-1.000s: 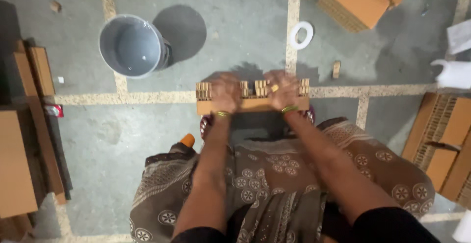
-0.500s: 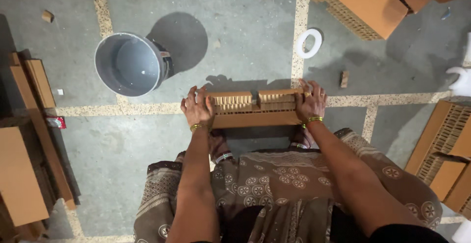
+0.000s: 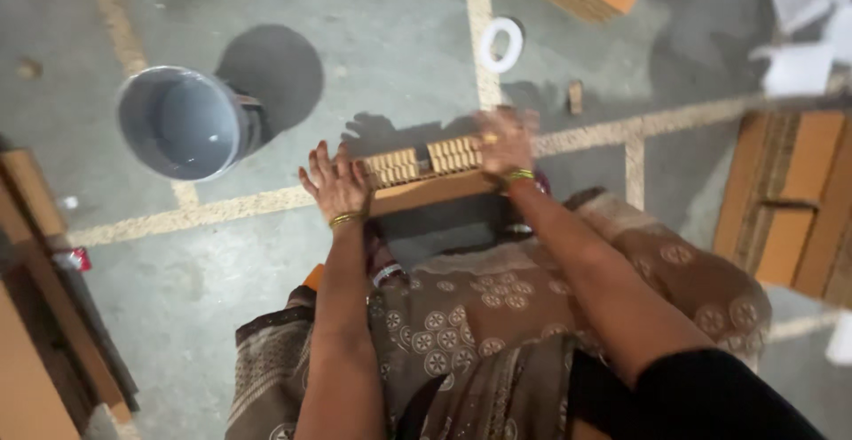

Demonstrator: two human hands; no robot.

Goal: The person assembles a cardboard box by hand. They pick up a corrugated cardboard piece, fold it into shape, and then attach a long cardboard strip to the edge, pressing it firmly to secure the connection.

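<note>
Bare floor beyond block; bucket near left, tape ring ahead. Block over knees, long axis left-right, right end tilted away. Left hand splayed flat against end; right hand blurred, pressed on top.

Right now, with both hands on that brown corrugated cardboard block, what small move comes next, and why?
Probably close the left hand onto the brown corrugated cardboard block: its fingers are spread at the block's left end, while the right hand covers the right end, so the grip looks uneven.
</note>
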